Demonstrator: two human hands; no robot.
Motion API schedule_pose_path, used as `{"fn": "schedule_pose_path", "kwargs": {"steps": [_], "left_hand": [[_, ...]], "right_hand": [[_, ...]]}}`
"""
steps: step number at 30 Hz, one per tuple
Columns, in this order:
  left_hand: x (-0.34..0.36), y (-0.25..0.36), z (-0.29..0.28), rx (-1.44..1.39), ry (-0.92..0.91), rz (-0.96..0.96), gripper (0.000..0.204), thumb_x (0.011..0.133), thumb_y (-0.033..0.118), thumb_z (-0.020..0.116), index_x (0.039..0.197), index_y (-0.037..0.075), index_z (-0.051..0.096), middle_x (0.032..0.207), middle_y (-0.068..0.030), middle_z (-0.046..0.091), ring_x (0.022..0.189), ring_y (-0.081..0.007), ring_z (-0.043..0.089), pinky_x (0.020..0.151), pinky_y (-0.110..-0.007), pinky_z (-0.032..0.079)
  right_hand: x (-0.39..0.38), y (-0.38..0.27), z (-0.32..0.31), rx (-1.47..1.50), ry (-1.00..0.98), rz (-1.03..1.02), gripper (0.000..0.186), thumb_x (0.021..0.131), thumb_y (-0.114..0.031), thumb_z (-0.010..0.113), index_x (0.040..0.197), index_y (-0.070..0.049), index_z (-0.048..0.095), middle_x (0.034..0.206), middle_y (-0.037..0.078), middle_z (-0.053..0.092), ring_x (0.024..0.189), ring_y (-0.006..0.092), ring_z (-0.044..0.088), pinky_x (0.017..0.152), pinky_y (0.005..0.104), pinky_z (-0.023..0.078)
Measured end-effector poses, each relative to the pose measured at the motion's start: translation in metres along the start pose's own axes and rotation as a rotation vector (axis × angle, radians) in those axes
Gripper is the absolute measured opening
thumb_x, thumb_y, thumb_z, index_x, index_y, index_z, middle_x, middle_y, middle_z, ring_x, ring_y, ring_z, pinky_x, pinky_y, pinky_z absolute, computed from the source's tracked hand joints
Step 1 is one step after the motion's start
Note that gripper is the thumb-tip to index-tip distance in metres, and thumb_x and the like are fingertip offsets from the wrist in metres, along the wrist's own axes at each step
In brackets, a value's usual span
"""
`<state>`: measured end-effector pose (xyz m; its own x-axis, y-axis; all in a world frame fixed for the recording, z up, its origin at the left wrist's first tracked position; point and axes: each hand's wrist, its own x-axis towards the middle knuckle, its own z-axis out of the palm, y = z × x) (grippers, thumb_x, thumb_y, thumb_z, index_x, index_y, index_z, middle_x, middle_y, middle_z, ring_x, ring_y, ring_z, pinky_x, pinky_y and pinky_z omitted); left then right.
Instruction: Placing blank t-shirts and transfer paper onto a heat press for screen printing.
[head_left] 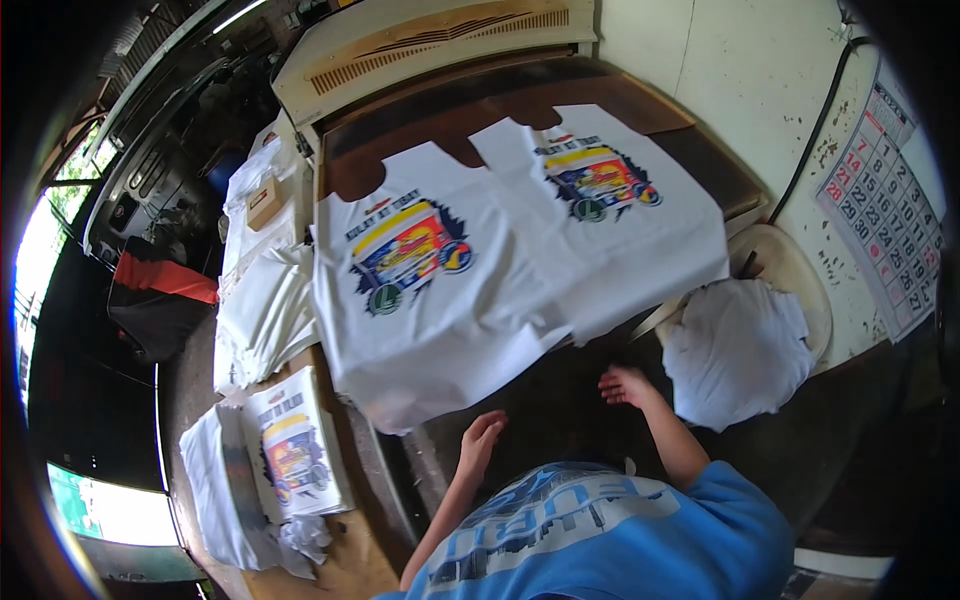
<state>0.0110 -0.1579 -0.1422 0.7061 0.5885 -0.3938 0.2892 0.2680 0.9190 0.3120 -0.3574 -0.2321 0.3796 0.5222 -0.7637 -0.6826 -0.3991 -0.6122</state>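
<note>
Two white sleeveless shirt panels, a left one (330,250) and a right one (650,240), lie side by side with colourful vehicle prints facing up. They rest on the brown bed (400,140) of a cream-coloured machine, and their lower edges hang over its front. Below that hanging cloth is my left hand (484,432), empty, with its fingers loosely extended. My right hand (624,386) is also empty, fingers apart, between the right panel's lower edge and a bunched white cloth (738,350). Neither hand touches the fabric.
The bunched cloth sits on a round pale seat (800,270) beside the wall. At left, a wooden bench (355,550) bears a stack of printed sheets (296,450) and folded white fabric (215,480). Farther back are more white cloth (268,315) and a small brown box (264,204).
</note>
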Motion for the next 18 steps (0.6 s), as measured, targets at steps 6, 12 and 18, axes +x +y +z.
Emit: {"fn": "schedule_pose_path", "kwargs": {"steps": [6,12,18], "left_hand": [[0.071,0.033,0.133,-0.399,-0.137,-0.132,0.041,0.084,0.024,0.054,0.122,0.01,0.045,0.117,-0.0045,0.049,0.105,-0.0166,0.046,0.087,-0.036,0.037],[0.091,0.046,0.178,-0.332,-0.026,-0.176,0.029,0.085,0.032,0.056,0.103,0.01,0.06,0.085,0.0022,0.057,0.081,-0.0094,0.051,0.072,-0.026,0.04],[0.048,0.107,0.162,-0.092,-0.04,0.047,0.033,0.087,0.032,0.055,0.105,0.005,0.061,0.092,0.001,0.06,0.083,-0.007,0.052,0.072,-0.024,0.041]], "right_hand": [[0.005,-0.104,-0.149,0.84,-0.063,-0.566,0.057,0.086,-0.049,0.037,0.105,0.001,0.055,0.09,0.013,0.06,0.08,0.025,0.056,0.074,0.0391,0.048],[0.013,-0.17,-0.246,0.82,0.111,-0.609,0.041,0.08,-0.042,0.059,0.097,-0.004,0.056,0.086,0.006,0.058,0.068,0.0176,0.05,0.057,0.0291,0.043],[-0.023,-0.212,-0.288,0.634,-0.083,-0.698,0.018,0.081,-0.024,0.055,0.087,-0.007,0.058,0.076,0.001,0.061,0.061,0.012,0.053,0.051,0.0253,0.044]]}}
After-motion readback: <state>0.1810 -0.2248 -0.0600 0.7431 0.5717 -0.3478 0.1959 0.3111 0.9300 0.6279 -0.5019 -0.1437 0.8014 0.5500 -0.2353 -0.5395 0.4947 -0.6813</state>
